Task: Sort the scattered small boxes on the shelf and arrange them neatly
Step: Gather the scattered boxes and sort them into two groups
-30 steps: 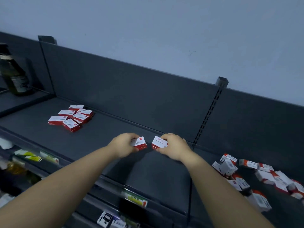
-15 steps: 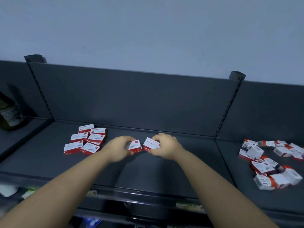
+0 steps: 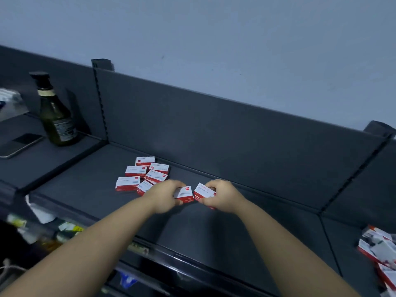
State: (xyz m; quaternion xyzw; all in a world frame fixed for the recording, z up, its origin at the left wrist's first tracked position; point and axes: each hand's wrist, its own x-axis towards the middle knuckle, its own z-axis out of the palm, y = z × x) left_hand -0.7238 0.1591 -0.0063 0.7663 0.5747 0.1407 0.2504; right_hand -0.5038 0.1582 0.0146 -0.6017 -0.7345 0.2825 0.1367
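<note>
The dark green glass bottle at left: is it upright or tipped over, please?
Upright: the dark green glass bottle stands on its base, neck pointing up.

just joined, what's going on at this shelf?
A person is sorting small red-and-white boxes on a dark shelf. The left hand holds one box and the right hand holds a second box, side by side, just right of a cluster of boxes lying flat near the back panel. A jumbled heap lies on the next section to the right.
</note>
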